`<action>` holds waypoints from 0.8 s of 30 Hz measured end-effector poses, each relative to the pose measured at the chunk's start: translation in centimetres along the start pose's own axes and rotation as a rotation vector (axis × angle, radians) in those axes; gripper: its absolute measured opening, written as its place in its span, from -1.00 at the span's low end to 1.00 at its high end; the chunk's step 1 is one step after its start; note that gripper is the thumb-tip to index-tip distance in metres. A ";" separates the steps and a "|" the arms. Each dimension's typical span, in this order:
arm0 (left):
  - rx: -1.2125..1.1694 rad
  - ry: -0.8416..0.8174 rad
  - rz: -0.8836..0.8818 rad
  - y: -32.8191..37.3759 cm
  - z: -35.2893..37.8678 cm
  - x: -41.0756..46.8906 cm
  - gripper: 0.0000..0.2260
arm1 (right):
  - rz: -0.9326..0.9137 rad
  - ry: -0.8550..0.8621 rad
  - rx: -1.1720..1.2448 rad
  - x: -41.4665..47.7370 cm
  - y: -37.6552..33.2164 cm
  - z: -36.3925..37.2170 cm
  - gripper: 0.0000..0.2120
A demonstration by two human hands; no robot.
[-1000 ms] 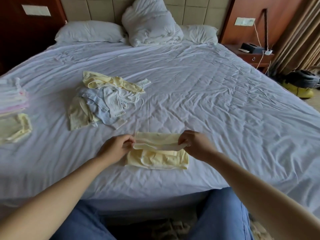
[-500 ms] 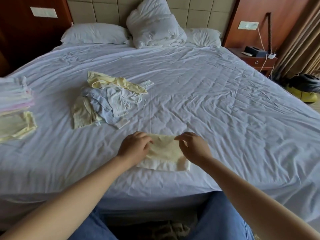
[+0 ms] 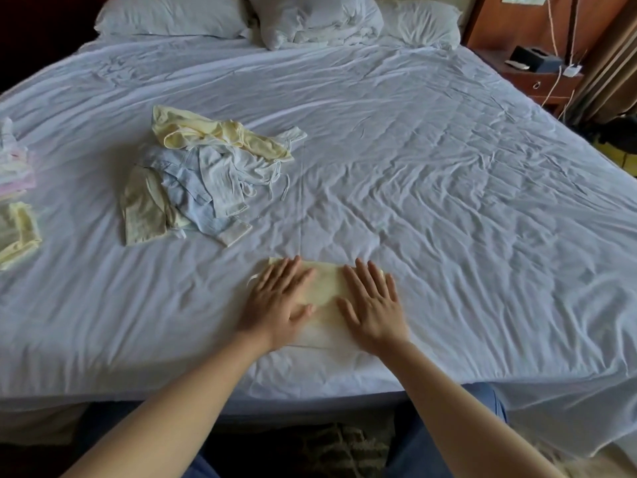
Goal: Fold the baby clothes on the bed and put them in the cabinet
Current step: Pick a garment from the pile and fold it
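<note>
The left hand (image 3: 275, 301) lies palm down on the left part of a folded pale yellow baby garment (image 3: 324, 288), fingers straight and only slightly spread, gripping nothing; its outline is a little blurred. The right hand (image 3: 374, 305) lies flat in the same way on the right part, its fingers fanned wider and pointing away from the body, pressing the cloth rather than holding it. Both bare forearms rise from the bottom edge and converge on the garment, which rests on the white sheet of the bed (image 3: 448, 201) near its closest edge.

The hands cover both sides of the garment, so only a strip between them and a sliver of the far edge show (what kind of piece it is cannot be told). Beyond the left hand, well apart, a loose pile of unfolded baby clothes (image 3: 203, 177) in pale blue, white and yellow lies in a heap. At the far left a stack of folded clothes (image 3: 13, 167) with pink edges is cut off by the frame, and just nearer lies a folded yellow piece (image 3: 17, 232), also cut off.

At the head of the bed a bunched white duvet (image 3: 310, 19) sits between two pillows (image 3: 172, 15). A wooden nightstand (image 3: 544, 77) at the upper right carries a dark box (image 3: 532, 58) and trailing white cables. Blue jeans (image 3: 482, 408) show below the mattress edge; the floor between the legs is too dark to make out.
</note>
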State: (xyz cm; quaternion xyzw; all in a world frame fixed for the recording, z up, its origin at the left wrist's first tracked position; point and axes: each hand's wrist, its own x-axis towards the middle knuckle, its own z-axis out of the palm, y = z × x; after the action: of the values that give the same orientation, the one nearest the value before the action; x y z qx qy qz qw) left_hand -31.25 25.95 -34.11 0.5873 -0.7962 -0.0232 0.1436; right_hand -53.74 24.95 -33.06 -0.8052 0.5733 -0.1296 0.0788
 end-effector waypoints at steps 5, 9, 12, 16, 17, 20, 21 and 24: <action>-0.216 0.139 0.011 -0.7 -0.3 0.0 -0.54 | 0.004 -0.059 -0.015 0.2 0.1 -0.3 -0.31; -0.133 0.190 -0.283 0.2 -0.8 -1.1 -0.50 | 0.115 -0.056 0.000 -0.3 0.1 -0.9 -0.21; -0.098 0.078 -0.479 0.8 -1.2 -1.5 -0.40 | 0.291 -0.024 0.055 -1.2 -0.1 -0.8 -0.13; -0.109 0.156 -0.401 0.3 -1.6 -1.7 -0.49 | 0.315 0.025 0.134 -1.4 -0.8 -1.8 -0.23; -0.143 0.170 -0.394 0.1 -1.8 -1.9 -0.49 | 0.326 0.037 0.191 -1.4 -1.0 -2.1 -0.31; -0.249 0.156 -0.433 0.4 -3.2 -2.3 -0.51 | 0.371 0.049 0.378 -1.4 -0.9 -2.8 -0.44; -0.288 0.120 -0.462 0.5 -3.7 -2.2 -0.57 | 0.374 0.056 0.422 -1.3 -0.8 -3.1 -0.46; -0.459 0.043 -0.490 0.1 -3.8 -1.5 -0.69 | 0.382 0.086 0.561 -1.3 -0.7 -3.9 -0.50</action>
State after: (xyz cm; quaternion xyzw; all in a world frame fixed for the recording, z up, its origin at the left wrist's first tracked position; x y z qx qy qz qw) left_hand -30.00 27.92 -30.71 0.7138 -0.6023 -0.2233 0.2790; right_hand -54.65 26.47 -29.27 -0.6240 0.6585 -0.2992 0.2959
